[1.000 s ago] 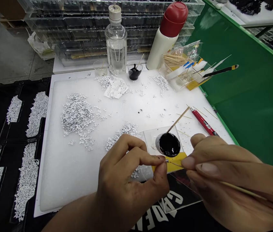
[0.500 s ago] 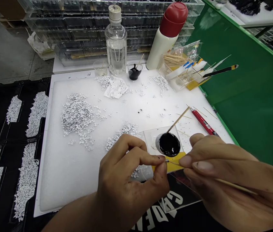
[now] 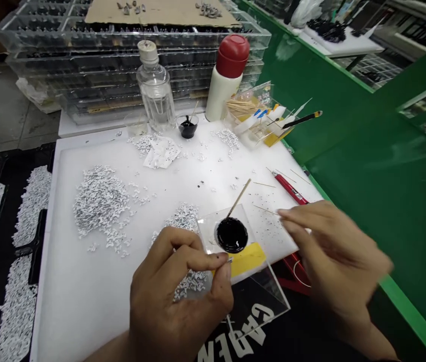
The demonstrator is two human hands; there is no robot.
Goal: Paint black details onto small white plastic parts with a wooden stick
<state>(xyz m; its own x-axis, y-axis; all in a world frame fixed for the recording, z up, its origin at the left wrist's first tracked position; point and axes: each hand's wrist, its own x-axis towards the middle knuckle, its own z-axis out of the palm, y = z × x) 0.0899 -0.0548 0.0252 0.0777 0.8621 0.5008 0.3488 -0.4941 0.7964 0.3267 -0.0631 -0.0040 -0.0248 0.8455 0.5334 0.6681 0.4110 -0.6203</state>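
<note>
My left hand (image 3: 177, 296) pinches a tiny part (image 3: 229, 260) between thumb and forefinger, low over the white foam board (image 3: 85, 281). Just beyond it a pool of black paint (image 3: 231, 235) lies on a clear plastic sheet (image 3: 261, 291) with a yellow strip (image 3: 246, 257); a wooden stick (image 3: 238, 197) rests in the paint. My right hand (image 3: 333, 256) is blurred by motion at the board's right edge, fingers stretched toward the left; no stick shows in it. Heaps of small white parts (image 3: 100, 198) lie on the board, one heap (image 3: 183, 217) right by my left hand.
At the back stand a clear bottle (image 3: 155, 90), a white bottle with a red cap (image 3: 227, 75), a small cup of black paint (image 3: 188, 125) and a box of sticks and brushes (image 3: 258, 118). A red pen (image 3: 290, 188) lies right. Black trays of white parts (image 3: 20, 296) sit left; green surface right.
My right hand has pulled back to the right, away from my left hand, and its thin stick is no longer visible. The view has tilted up and shifted.
</note>
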